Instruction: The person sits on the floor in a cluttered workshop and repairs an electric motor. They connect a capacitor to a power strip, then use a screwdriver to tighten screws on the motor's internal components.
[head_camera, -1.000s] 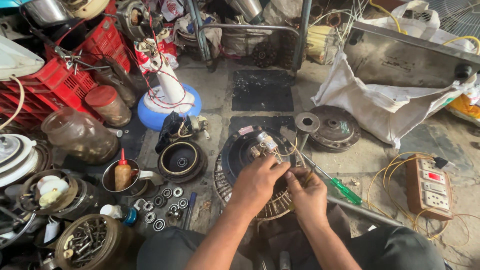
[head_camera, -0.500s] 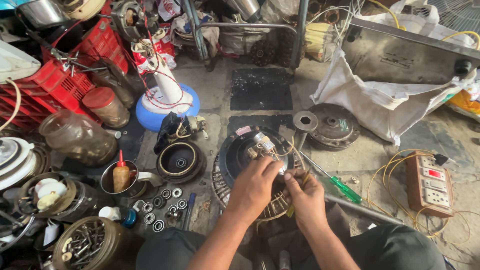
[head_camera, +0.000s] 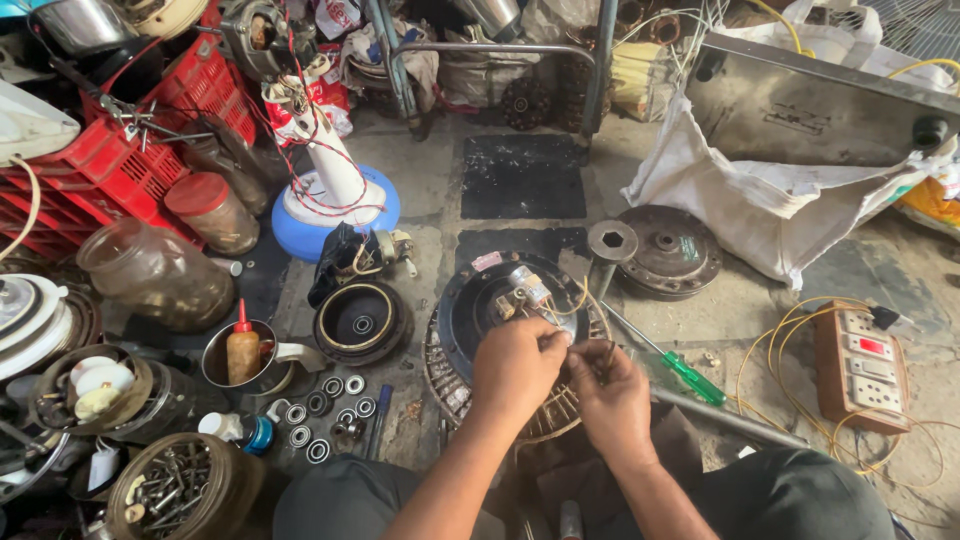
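Note:
A round dark fan motor (head_camera: 480, 305) with copper windings lies on the floor in front of me. Thin yellowish wires (head_camera: 575, 305) run from a small block on top of it. My left hand (head_camera: 515, 365) rests on the motor and pinches a wire between thumb and fingers. My right hand (head_camera: 610, 400) is just beside it, fingers closed on the wire ends. The two hands touch over the motor's right edge, hiding that part of the windings.
A green-handled screwdriver (head_camera: 690, 378) lies right of the motor, with a socket wrench (head_camera: 610, 245) and a metal motor cover (head_camera: 668, 250) behind. A socket board (head_camera: 860, 365) sits far right. Bearings (head_camera: 325, 410), a bowl with an oil bottle (head_camera: 243, 355) and jars crowd the left.
Both hands have shifted slightly to the right and nearer to me over the motor's edge, still working the wires. Nothing else has moved.

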